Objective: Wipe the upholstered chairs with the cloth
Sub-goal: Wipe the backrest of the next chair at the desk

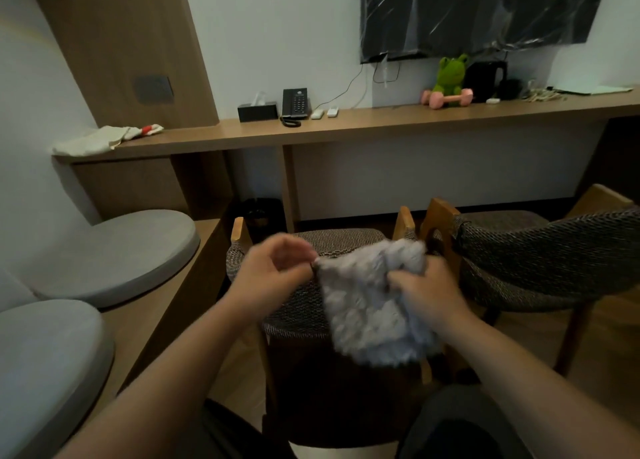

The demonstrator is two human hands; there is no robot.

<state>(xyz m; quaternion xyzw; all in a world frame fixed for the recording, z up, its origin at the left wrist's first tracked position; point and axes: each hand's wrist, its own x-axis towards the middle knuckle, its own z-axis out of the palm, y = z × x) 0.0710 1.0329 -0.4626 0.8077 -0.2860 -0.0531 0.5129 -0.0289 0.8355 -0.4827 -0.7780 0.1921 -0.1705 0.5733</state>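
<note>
Holding the grey cloth (372,299) above the near chair (298,306)'s backrest: left hand (273,271) pinches its left corner, right hand (427,290) grips the bunched right side. Second chair (540,261) touches or nearly touches on the right; cushioned bench (114,254) close on the left. Desk (346,129) ahead with phone (294,103), tissue box (258,111), frog toy (449,74).

Both hands are holding a fluffy grey cloth (372,306) above the nearer upholstered chair (301,306) — the left hand (273,275) is pinching its corner, the right hand (427,290) is gripping its bunched side; a second upholstered chair (540,261) is standing just beside, facing the long table (363,126)
</note>
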